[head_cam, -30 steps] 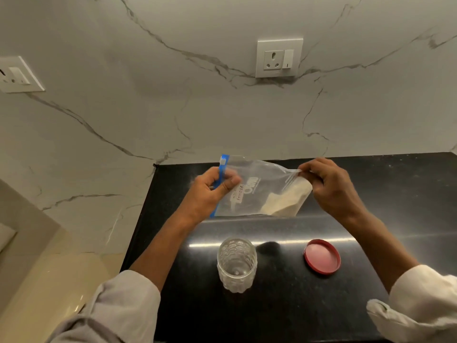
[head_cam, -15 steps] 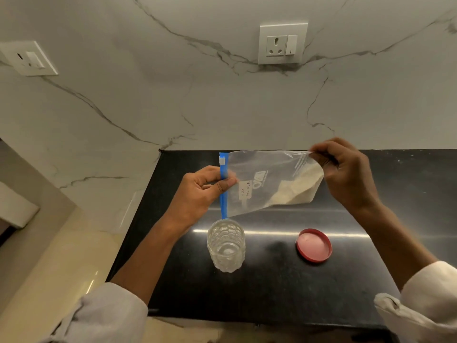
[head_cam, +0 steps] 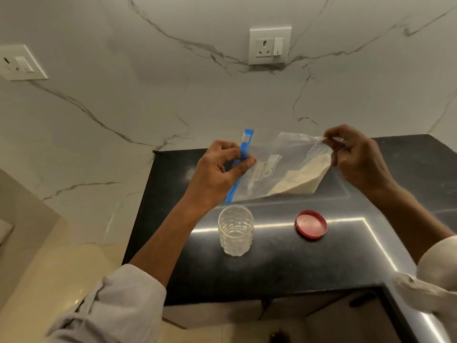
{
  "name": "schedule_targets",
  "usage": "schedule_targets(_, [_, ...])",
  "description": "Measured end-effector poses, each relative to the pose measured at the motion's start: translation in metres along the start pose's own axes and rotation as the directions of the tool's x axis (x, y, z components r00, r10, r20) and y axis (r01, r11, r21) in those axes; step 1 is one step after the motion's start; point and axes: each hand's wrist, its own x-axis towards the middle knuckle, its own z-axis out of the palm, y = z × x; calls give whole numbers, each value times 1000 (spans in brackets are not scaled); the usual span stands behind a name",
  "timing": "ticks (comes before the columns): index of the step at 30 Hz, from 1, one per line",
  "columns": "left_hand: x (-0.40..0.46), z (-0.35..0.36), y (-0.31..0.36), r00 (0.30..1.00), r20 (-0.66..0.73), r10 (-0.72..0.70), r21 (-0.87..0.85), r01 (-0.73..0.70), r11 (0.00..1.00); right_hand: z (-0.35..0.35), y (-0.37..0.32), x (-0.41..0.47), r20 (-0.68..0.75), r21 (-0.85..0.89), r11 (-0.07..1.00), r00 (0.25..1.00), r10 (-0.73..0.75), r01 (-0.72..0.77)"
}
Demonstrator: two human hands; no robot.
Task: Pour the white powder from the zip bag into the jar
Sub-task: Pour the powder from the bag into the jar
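Note:
A clear zip bag with a blue zip strip hangs sideways above the black counter. White powder lies heaped in its lower right corner. My left hand pinches the blue strip at the bag's left end. My right hand grips the bag's upper right corner. The empty clear ribbed jar stands upright on the counter, just below the strip's lower end. Its red lid lies flat to the right of the jar.
A marble wall rises behind the counter with a white socket above the bag and a switch plate at far left. The counter's left edge drops to a beige floor. A dark gap opens below the counter's front edge.
The bag's blue strip has tilted, its lower end swinging left above the jar. The powder end in my right hand has dipped slightly. The view has shifted, with the jar and lid appearing farther right.

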Motion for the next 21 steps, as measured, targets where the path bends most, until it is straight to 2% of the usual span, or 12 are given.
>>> schedule_targets(3, [-6,2,-1,999,-6,38,25,-38,999,-5,-5,-10,54,79,987,989,134,-138])
schedule_targets(7, [-19,4,-2,999,-6,38,28,-37,999,-8,-1,-17,98,80,985,985,143,-151])
schedule_targets(11, [-28,3,-6,1000,-6,11,52,-11,999,-13,2,-23,180,-23,998,981,66,-62])
schedule_targets(15, [-36,1,-9,997,-24,-76,47,77,996,-18,1,-20,164,-128,989,985,-57,78])
schedule_targets(19, [-40,3,-11,994,-24,-106,15,107,994,-19,-5,-14,169,-199,964,975,-144,177])
schedule_targets(21, [-40,3,-12,992,-27,-121,0,121,993,-19,-7,-12,194,-190,965,970,-145,182])
